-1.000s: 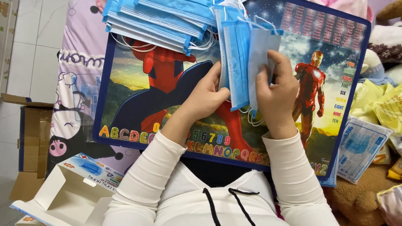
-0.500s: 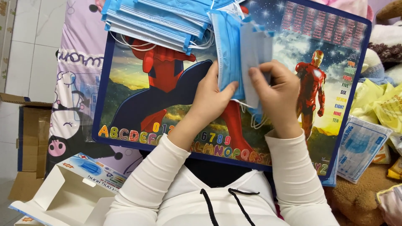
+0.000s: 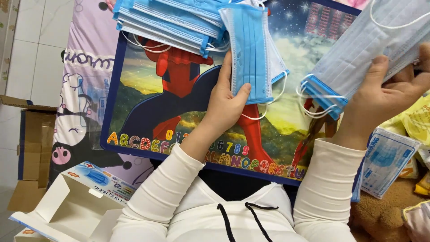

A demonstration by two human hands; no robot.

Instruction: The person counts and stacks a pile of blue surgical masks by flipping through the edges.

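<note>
My left hand (image 3: 225,104) holds a small stack of blue face masks (image 3: 250,49) flat against a colourful cartoon board (image 3: 148,89) on my lap. Off to the right, my right hand (image 3: 389,93) grips a separate bundle of pale blue masks (image 3: 358,54), lifted above the board with its white ear loops dangling. A larger fanned pile of blue masks (image 3: 165,22) lies along the board's top edge, just above my left hand.
An open white cardboard box (image 3: 67,206) sits at the lower left. A brown carton (image 3: 31,148) stands beyond it on the tiled floor. Sealed mask packets (image 3: 387,161) and yellow packaging (image 3: 419,121) lie to the right, near a brown plush toy (image 3: 380,215).
The single stack held by both hands has been split. My right hand has carried one bundle up and to the right, while my left hand keeps the other part on the board.
</note>
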